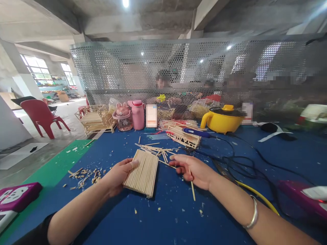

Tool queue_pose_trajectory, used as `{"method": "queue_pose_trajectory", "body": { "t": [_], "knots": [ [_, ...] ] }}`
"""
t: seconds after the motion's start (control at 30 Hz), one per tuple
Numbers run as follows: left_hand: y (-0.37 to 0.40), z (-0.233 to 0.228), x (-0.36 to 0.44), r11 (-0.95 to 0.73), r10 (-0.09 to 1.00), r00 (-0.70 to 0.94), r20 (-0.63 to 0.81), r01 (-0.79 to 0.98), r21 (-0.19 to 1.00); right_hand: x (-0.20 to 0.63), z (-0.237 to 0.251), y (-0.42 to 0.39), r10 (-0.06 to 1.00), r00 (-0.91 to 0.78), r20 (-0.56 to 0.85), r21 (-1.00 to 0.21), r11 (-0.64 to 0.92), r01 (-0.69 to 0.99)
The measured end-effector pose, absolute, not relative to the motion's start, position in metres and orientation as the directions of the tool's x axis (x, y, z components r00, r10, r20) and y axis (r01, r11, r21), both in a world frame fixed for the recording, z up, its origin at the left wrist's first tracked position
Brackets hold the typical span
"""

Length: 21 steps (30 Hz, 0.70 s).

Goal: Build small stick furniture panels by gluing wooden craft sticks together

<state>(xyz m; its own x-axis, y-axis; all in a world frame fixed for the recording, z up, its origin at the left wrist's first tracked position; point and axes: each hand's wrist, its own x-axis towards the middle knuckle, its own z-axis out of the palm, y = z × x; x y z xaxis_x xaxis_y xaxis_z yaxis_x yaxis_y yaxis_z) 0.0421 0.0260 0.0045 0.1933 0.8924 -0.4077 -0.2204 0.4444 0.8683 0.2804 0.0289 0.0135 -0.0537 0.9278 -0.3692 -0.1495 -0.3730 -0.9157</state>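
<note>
Your left hand (119,175) is resting on the blue table (166,217), its fingers lying together along the left edge of a flat panel of wooden sticks (142,173) set side by side; the thumb is pressing on the panel's top near its upper left corner. The panel is lying flat on the table between your two hands, tilted a little so its far end is leaning to the right.

Your right hand (195,171) is hovering just to the right of the panel, fingers curled and pinching a single thin stick (192,186) that is pointing down toward you, its lower end touching or nearly touching the table. A silver bangle (252,213) is sitting on that wrist.

Just beyond the panel, loose sticks (155,148) are lying scattered, and behind them a small stick frame (184,136) is sitting near a blue-handled tool (195,132). Wood chips (85,174) are littering the table to the left of your left hand. Black cables (245,160) are trailing across the right side, with a yellow cooking pot (221,119) standing further back. A pink bottle (138,114) and larger stick models (95,119) are standing at the far left, in front of a perforated metal screen (178,68). Other people are sitting behind that screen.
</note>
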Motion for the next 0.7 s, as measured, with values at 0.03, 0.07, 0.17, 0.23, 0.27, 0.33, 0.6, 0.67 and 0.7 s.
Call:
{"method": "queue_pose_trajectory", "body": {
  "t": [0.03, 0.07, 0.17, 0.23, 0.27, 0.33, 0.6, 0.67, 0.7],
  "knots": [
    [0.021, 0.003, 0.047, 0.418, 0.908, 0.123, -0.400, -0.237, 0.877, 0.282, 0.014, 0.030, 0.942, -0.026, -0.334, -0.927, -0.333, -0.171],
    [0.015, 0.002, 0.050, 0.398, 0.917, 0.069, -0.393, -0.249, 0.883, 0.283, 0.013, 0.030, 0.956, -0.004, -0.293, -0.938, -0.288, -0.195],
    [0.001, 0.000, 0.052, 0.387, 0.914, -0.021, -0.405, -0.254, 0.886, 0.275, 0.008, 0.024, 0.988, 0.073, -0.137, -0.964, -0.116, -0.239],
    [-0.002, -0.001, 0.048, 0.392, 0.915, -0.019, -0.403, -0.190, 0.900, 0.267, 0.002, 0.019, 0.994, 0.102, -0.049, -0.975, -0.026, -0.220],
    [0.000, -0.001, 0.044, 0.378, 0.925, 0.012, -0.379, -0.122, 0.918, 0.264, -0.002, 0.018, 0.994, 0.109, -0.013, -0.981, 0.009, -0.196],
    [0.007, 0.000, 0.036, 0.275, 0.954, 0.094, -0.286, 0.111, 0.955, 0.262, -0.006, 0.017, 0.993, 0.111, 0.045, -0.992, 0.057, -0.112],
    [0.019, 0.008, 0.010, -0.098, 0.975, 0.200, -0.100, 0.784, 0.614, 0.295, 0.017, 0.011, 0.979, -0.196, 0.055, -0.602, 0.190, 0.776],
    [0.014, 0.007, 0.011, -0.102, 0.973, 0.212, -0.095, 0.757, 0.645, 0.301, 0.026, 0.009, 0.932, -0.343, -0.117, -0.494, 0.245, 0.834],
    [0.013, 0.006, 0.013, -0.102, 0.977, 0.199, -0.075, 0.751, 0.653, 0.303, 0.031, 0.008, 0.892, -0.408, -0.196, -0.498, 0.268, 0.824]
  ]
}}
